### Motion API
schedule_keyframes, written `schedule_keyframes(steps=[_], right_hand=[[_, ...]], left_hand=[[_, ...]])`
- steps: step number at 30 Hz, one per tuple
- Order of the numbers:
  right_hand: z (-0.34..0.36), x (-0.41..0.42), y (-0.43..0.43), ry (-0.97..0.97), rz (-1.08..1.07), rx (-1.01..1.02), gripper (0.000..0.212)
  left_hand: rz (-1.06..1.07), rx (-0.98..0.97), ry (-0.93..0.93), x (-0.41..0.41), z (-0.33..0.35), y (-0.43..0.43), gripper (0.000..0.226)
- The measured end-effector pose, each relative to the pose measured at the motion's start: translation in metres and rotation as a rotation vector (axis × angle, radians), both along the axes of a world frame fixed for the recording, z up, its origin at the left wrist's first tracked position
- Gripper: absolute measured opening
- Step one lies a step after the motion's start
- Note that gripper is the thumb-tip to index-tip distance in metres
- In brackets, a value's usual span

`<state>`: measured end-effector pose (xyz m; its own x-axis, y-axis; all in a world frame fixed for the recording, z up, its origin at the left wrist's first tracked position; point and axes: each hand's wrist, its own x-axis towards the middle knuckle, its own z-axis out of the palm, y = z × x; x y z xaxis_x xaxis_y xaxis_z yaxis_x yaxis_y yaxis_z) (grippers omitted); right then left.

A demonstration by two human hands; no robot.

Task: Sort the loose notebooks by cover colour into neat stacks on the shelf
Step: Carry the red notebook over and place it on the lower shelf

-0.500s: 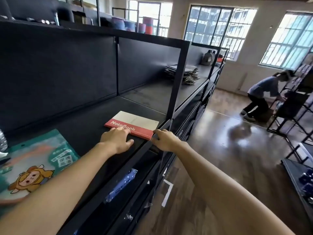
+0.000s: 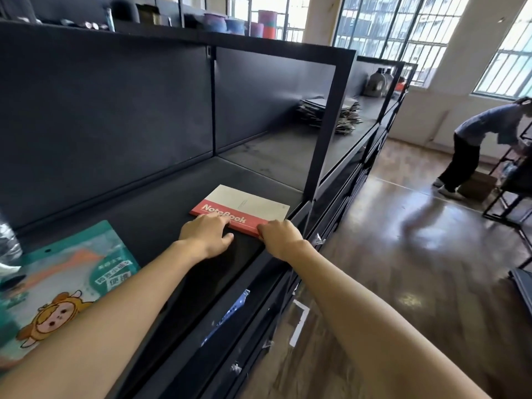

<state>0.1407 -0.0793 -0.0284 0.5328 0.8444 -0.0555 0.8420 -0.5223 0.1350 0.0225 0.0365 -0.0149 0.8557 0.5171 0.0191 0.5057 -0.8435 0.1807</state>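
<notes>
Though its cover is beige, the notebook bears a red band.

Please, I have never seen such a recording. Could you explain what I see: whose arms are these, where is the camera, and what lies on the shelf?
There is no machine here. The one picture comes from a camera worn on a person's head, looking forward and down, so the two bare arms are that person's own. On the black shelf lies a notebook with a beige cover and a red band. The left hand rests its fingers on the red band. The right hand curls its fingers round the near right corner. At the left lies a teal packet with a cartoon figure. Farther along sits a pile of dark flat items. Another person bends over in the background.
</notes>
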Motion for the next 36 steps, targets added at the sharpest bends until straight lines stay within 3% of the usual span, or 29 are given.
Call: schedule_keyframes(steps=[4,7,9,13,16,19,24,31,36], right_hand=[[-0.001,-0.011,0.000,-0.102,0.034,0.018,0.031],[0.017,-0.013,0.000,-0.020,-0.047,0.102,0.030],[0.034,-0.019,0.000,0.064,-0.098,0.171,0.030],[0.054,-0.038,-0.002,0.002,-0.039,0.196,0.032],[0.059,-0.053,-0.010,-0.080,0.090,0.160,0.032],[0.061,-0.060,-0.023,-0.004,0.148,0.183,0.032],[0.051,-0.027,-0.048,0.249,-0.134,0.348,0.034],[0.044,0.016,-0.105,0.604,-0.583,0.629,0.055],[0.046,0.022,-0.149,0.846,-0.727,0.907,0.026]], left_hand=[[-0.006,-0.027,-0.040,0.001,0.004,-0.002,0.037],[0.046,-0.200,-0.065,0.003,0.007,-0.004,0.031],[0.108,-0.481,-0.145,0.006,0.011,-0.007,0.036],[0.264,-1.295,-0.313,0.011,0.020,-0.018,0.055],[0.328,-1.514,-0.465,0.017,0.024,-0.023,0.047],[0.414,-1.422,-0.639,0.021,0.023,-0.029,0.021],[0.353,-1.364,-0.727,0.021,0.023,-0.041,0.032],[0.048,-1.270,-0.678,0.028,0.033,-0.070,0.029],[-0.100,-1.280,-0.587,0.043,0.036,-0.112,0.032]])
